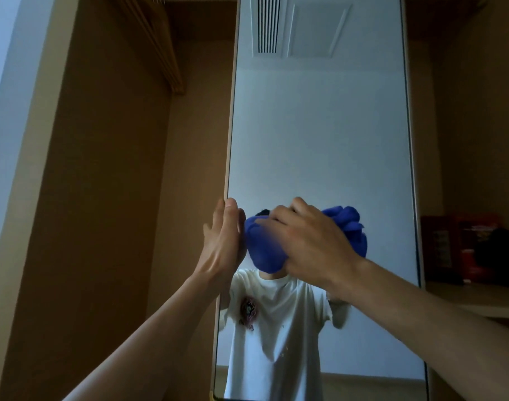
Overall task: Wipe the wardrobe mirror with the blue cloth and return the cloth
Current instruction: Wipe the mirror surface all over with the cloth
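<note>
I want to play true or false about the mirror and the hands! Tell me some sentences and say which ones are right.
1. The right hand holds the blue cloth against the mirror. True.
2. The cloth is yellow. False: it is blue.
3. The left hand touches the mirror's left edge with straight fingers. True.
4. The left hand holds a spray bottle. False: it holds no bottle and only touches the mirror's edge.
5. Red boxes stand on the shelf to the right of the mirror. True.
</note>
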A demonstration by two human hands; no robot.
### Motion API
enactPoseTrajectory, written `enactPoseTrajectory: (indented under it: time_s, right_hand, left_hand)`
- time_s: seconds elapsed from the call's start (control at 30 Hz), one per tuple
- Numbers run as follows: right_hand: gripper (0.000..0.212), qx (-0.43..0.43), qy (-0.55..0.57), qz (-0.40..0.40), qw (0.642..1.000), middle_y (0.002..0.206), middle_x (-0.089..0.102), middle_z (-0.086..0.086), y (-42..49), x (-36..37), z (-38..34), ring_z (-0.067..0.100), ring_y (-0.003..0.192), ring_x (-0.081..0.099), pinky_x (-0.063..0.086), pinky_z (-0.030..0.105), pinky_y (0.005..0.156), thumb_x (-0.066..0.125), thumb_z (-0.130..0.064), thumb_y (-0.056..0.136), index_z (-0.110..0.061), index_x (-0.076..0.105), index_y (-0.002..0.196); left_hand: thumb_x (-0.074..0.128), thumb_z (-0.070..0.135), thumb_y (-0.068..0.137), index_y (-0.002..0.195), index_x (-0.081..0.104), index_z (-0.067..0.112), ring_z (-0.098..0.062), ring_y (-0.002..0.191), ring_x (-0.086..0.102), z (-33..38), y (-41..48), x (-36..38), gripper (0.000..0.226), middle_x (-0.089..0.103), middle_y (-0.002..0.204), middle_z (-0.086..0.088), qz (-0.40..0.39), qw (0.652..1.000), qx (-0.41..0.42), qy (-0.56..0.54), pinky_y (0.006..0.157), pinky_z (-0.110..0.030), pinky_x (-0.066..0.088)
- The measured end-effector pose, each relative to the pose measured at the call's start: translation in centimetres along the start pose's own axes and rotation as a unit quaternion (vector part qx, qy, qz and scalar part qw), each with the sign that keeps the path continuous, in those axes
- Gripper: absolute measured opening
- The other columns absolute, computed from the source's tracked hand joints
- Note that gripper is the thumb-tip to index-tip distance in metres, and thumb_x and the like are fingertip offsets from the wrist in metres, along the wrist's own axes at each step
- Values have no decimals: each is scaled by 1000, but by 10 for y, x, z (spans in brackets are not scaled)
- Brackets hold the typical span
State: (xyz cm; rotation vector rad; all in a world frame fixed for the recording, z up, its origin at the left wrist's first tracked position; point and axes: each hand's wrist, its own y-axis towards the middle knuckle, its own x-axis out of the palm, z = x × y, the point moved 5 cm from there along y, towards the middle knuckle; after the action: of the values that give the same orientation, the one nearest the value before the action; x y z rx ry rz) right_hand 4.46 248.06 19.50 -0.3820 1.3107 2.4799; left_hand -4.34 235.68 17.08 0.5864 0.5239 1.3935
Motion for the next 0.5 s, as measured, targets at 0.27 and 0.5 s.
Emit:
enactPoseTrajectory:
  time_s: [0.27, 0.5]
  right_hand:
    - [32, 105, -106, 64, 987, 101, 59, 6, 44, -45, 72, 29, 93, 50, 35, 40, 72, 59, -7, 78, -19, 57, 108]
    - [42, 51, -39, -5, 998, 100, 57, -3, -3, -20, 45, 23, 93, 50, 44, 40, 74, 59, -12, 75, -27, 58, 114]
  left_hand:
    - [14, 98, 78, 146, 19, 58, -26, 119, 48, -41, 28, 0, 79, 41, 150, -5, 83, 990, 19, 111, 95, -49, 41]
    - [28, 89, 83, 152, 24, 43, -27, 136, 36, -36, 24, 4, 83, 35, 146, 2, 59, 987, 26, 144, 108, -52, 34]
